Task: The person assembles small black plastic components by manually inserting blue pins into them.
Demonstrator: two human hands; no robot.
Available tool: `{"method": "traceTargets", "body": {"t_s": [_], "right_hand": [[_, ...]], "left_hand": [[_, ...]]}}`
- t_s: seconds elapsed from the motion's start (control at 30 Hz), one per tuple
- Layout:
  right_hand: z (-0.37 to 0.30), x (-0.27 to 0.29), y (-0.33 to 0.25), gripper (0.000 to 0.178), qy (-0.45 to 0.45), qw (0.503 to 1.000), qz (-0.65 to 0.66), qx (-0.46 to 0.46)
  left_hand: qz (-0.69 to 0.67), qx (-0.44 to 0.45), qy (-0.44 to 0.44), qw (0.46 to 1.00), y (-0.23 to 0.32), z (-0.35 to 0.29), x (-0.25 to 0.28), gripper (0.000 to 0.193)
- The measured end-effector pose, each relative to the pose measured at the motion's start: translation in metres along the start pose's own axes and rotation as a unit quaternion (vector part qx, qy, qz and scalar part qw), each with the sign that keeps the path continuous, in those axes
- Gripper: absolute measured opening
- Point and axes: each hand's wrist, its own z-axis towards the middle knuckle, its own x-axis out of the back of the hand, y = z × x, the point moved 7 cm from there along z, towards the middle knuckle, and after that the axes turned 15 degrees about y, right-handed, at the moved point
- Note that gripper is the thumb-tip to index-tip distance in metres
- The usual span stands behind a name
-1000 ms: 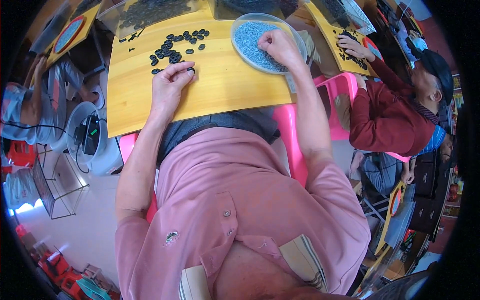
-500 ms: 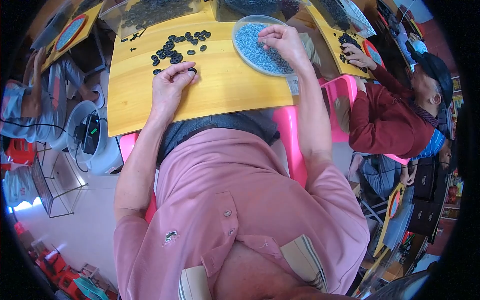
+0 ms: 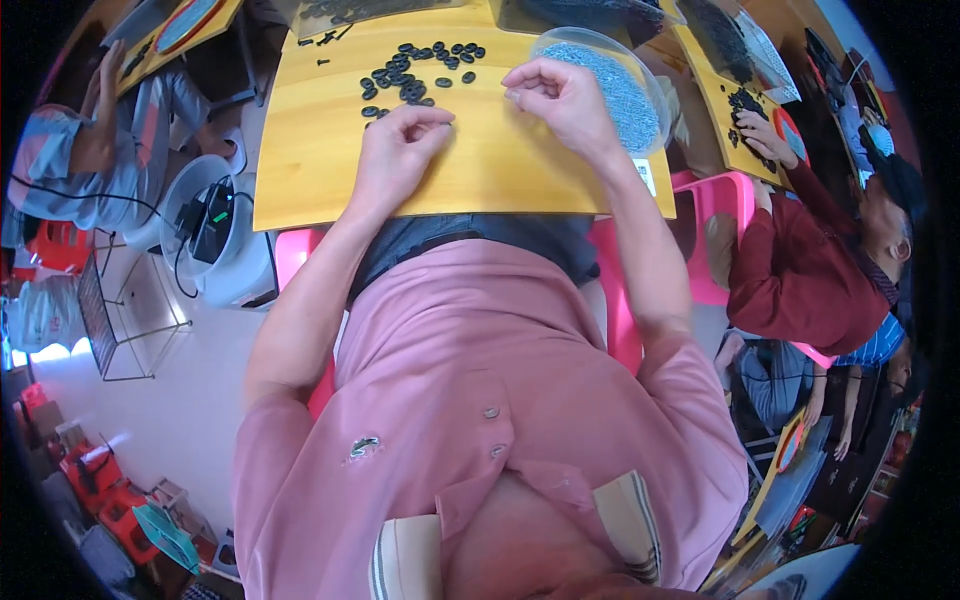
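My left hand (image 3: 400, 150) is over the yellow table, just nearer than a loose pile of small black oval pieces (image 3: 410, 88). Its thumb and fingers are pinched together; the black oval piece seen between them a moment before is now mostly hidden by the fingers. To its right, my right hand (image 3: 568, 108) hovers at the left rim of a round clear tub (image 3: 664, 100) filled with small bluish-silver screw-like parts (image 3: 615, 85). Its thumb and forefinger are also pinched, and what they hold is too small to make out. A gap separates the two hands.
Clear bins (image 3: 560, 18) of dark parts stand along the far edge of the table (image 3: 310, 180). A few black screw-like pieces (image 3: 325, 40) lie at far left. A co-worker in dark red (image 3: 800, 260) sits at right. A bucket with a black device (image 3: 205, 225) stands at left.
My right hand has come out of the tub, leftward and nearer, toward my left hand. The left hand keeps its pinch, turned so the black piece is hidden. The whole view has shifted.
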Motion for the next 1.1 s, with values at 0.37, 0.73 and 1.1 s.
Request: {"method": "traceTargets", "body": {"t_s": [0.37, 0.73, 1.1], "right_hand": [[-0.004, -0.007, 0.007, 0.015, 0.002, 1.000, -0.012, -0.016], [0.000, 0.002, 0.011, 0.019, 0.021, 1.000, -0.012, -0.006], [0.001, 0.008, 0.015, 0.021, 0.023, 1.000, -0.017, -0.006]], "left_hand": [[0.212, -0.153, 0.028, 0.965, 0.023, 0.006, 0.013, 0.019], [0.337, -0.251, 0.082, 0.904, 0.027, 0.034, 0.028, 0.018], [0.342, -0.276, 0.039, 0.897, 0.050, 0.052, 0.018, 0.021]]}}
